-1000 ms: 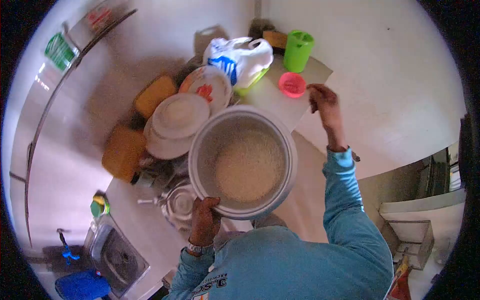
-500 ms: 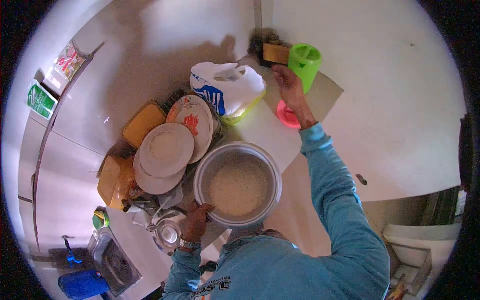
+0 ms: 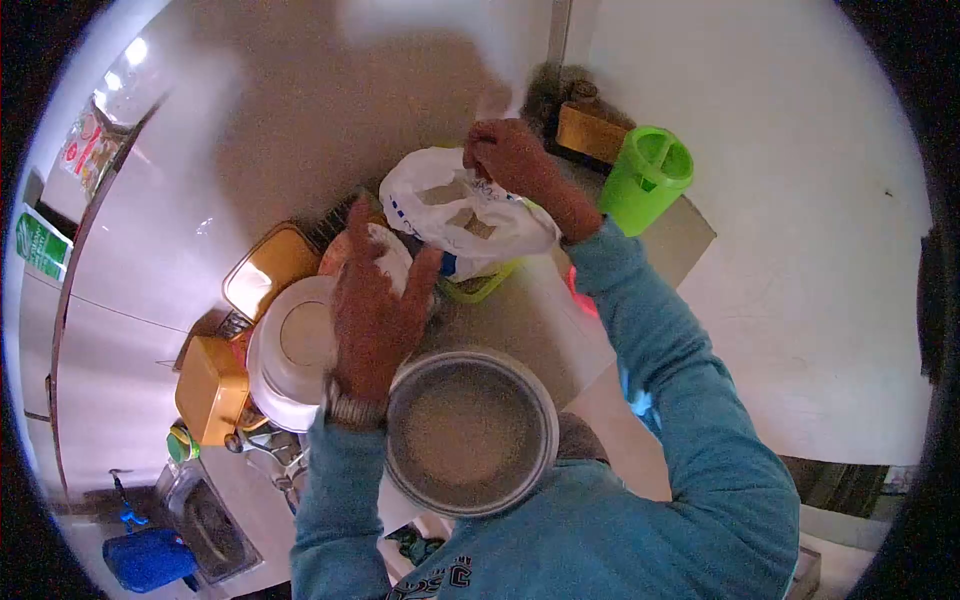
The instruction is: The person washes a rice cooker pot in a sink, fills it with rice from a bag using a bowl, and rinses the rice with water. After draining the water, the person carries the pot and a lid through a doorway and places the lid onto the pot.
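Observation:
My right hand (image 3: 518,170) is closed on the top edge of a white plastic bag (image 3: 440,200), whose mouth gapes open. The bag sits in a yellow-green container (image 3: 480,286). My left hand (image 3: 378,310) reaches over the plates with its fingers spread, left of the bag, holding nothing. Below it, close to my body, a round metal pot (image 3: 470,432) holds pale grains. Stacked plates (image 3: 290,345) lie left of my left hand, partly covered by it.
A green pitcher (image 3: 650,180) and a brown box (image 3: 592,132) stand at the back corner. A pink item (image 3: 582,292) shows beside my right sleeve. Orange containers (image 3: 212,390) are on the left, with a sink (image 3: 208,525) and a blue container (image 3: 150,560) at lower left.
My left hand has let go of the pot's rim and moved up over the plates. My right hand has moved left from near the green pitcher and taken hold of the bag.

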Available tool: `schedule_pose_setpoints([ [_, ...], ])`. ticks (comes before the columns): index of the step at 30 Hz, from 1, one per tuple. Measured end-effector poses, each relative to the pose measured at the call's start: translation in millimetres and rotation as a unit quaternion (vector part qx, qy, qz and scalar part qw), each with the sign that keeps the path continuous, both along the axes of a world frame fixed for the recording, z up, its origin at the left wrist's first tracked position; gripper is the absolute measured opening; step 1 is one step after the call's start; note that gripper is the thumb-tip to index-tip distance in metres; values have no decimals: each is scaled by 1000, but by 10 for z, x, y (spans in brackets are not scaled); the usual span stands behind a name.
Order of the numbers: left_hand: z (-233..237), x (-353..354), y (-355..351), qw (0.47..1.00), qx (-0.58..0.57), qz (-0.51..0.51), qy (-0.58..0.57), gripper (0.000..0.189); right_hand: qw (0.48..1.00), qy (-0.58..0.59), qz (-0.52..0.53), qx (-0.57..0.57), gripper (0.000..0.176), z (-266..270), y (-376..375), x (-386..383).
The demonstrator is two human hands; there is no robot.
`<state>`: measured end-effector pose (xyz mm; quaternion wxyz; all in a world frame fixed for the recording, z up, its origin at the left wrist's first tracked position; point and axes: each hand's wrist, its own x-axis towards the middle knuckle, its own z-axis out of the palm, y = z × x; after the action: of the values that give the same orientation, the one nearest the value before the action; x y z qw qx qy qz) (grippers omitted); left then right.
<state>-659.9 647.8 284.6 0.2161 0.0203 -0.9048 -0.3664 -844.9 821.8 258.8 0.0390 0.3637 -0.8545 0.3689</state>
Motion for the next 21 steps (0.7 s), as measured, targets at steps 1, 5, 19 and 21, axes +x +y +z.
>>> schedule_pose_setpoints([
  [1, 101, -184, 137, 1000, -28, 5, -11, 65, 993, -105, -22, -47, 19, -10, -50, -104],
  [5, -288, -482, -51, 996, -54, -36, -69, 60, 972, -92, 175, 125, 13, -737, -414, -350],
  [19, -194, -129, 204, 992, 20, 93, -83, 50, 985, 158, 0, 75, 26, -1558, -703, -1010],
  [21, -199, -98, 230, 989, 57, 103, -92, 48, 980, 179, 56, 66, 25, -1469, -672, -1020],
])
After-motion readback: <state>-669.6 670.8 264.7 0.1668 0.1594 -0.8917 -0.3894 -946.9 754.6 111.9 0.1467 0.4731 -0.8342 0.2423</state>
